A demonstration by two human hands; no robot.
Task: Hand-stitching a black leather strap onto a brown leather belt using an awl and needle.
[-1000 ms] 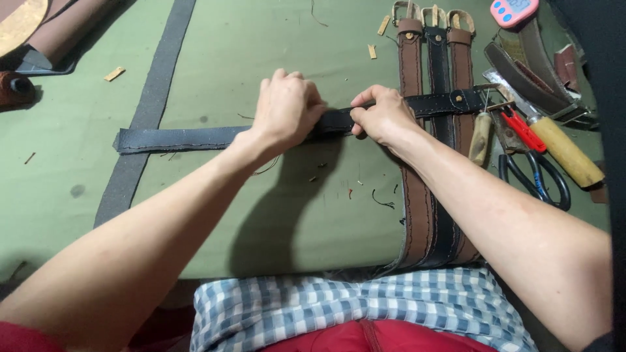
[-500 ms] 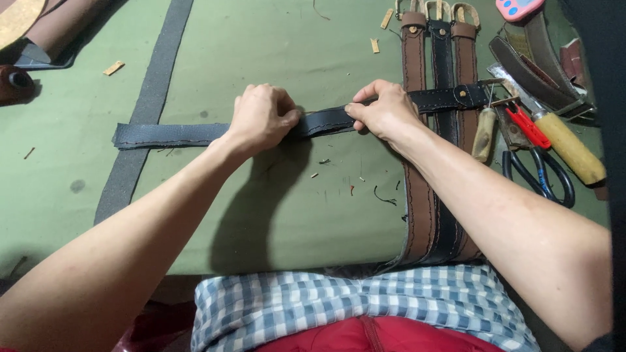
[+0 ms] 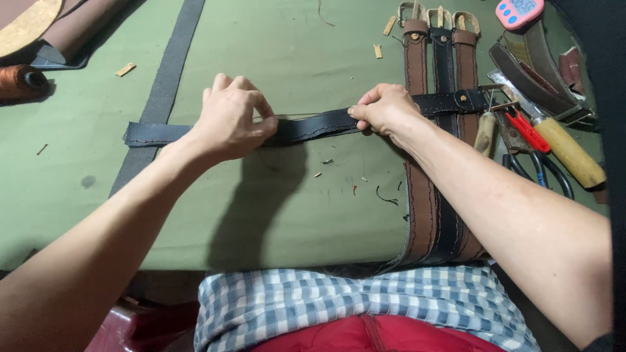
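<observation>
One black belt (image 3: 313,127) lies across the counter's (image 3: 274,58) middle; left hand (image 3: 231,117) and right hand (image 3: 385,107) each grip it, fingers clamped. Three belts (image 3: 433,195) cross the near edge.

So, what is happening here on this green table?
A person works on a long black leather belt that lies crosswise on the green table cover. The left hand presses it down near the middle, and the right hand pinches it further along. The belt crosses three buckled leather belts, two brown and one black. Hand tools lie at the right.
</observation>
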